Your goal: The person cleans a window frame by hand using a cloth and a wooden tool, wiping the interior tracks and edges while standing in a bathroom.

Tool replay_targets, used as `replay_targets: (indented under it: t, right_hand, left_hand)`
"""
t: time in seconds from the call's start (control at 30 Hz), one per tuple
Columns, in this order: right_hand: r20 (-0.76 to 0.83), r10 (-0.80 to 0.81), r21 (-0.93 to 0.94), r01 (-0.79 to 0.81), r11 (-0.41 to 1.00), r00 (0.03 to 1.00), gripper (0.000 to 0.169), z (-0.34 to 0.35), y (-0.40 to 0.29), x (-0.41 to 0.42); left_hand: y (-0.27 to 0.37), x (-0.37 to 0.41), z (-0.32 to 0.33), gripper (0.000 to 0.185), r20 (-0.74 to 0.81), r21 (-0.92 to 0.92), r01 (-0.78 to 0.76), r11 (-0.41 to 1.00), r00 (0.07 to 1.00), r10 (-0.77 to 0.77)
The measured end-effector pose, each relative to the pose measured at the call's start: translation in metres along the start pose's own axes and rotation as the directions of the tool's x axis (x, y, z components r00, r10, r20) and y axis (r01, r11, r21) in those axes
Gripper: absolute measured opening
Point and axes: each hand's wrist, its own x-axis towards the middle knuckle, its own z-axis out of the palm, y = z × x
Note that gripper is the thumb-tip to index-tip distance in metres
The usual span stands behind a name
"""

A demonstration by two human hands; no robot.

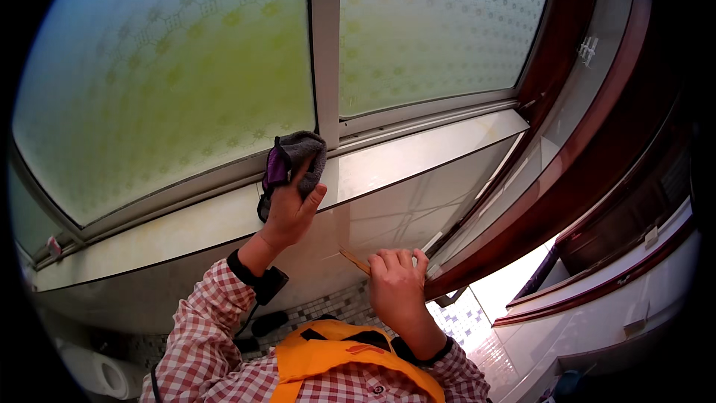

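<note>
My left hand (289, 210) presses a folded grey cloth with a purple side (305, 151) against the bottom rail of the sliding window, beside the upright metal frame post (325, 56). Its fingers lie over the cloth, and part of the cloth hangs onto the tiled sill (386, 165). Lower and to the right, my right hand (397, 282) is closed around a thin wooden stick (354, 262), whose end points up and left, away from the window. The stick touches neither the cloth nor the sill. Patterned frosted glass panes (212, 84) stand behind the sill.
A dark red wooden door frame (537, 224) curves along the right side. Below the sill runs a tiled wall (414, 207). A white toilet (106, 375) stands at the lower left on a mosaic floor (335, 305). A small pinkish item (54, 246) rests at the window's far left.
</note>
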Motion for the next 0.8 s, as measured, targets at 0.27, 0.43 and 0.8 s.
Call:
replay_targets:
  t: [0.27,0.43,0.8]
  right_hand:
    - [0.051,0.173,0.111,-0.178,0.978,0.984,0.034,-0.067,0.018,-0.081]
    - [-0.216,0.284,-0.022,-0.296,0.955,0.934,0.020,-0.099,0.035,-0.129]
    - [-0.157,0.808,0.820,-0.382,0.427,0.567,0.019,-0.025,0.144,-0.106]
  left_hand:
    - [-0.003,0.067,0.052,0.051,0.485,0.432,-0.020,0.902,0.848,-0.213]
    - [-0.015,0.107,0.057,0.048,0.619,0.574,-0.171,0.801,0.730,-0.288]
    - [-0.009,0.065,0.061,0.065,0.542,0.566,-0.102,0.818,0.794,-0.276]
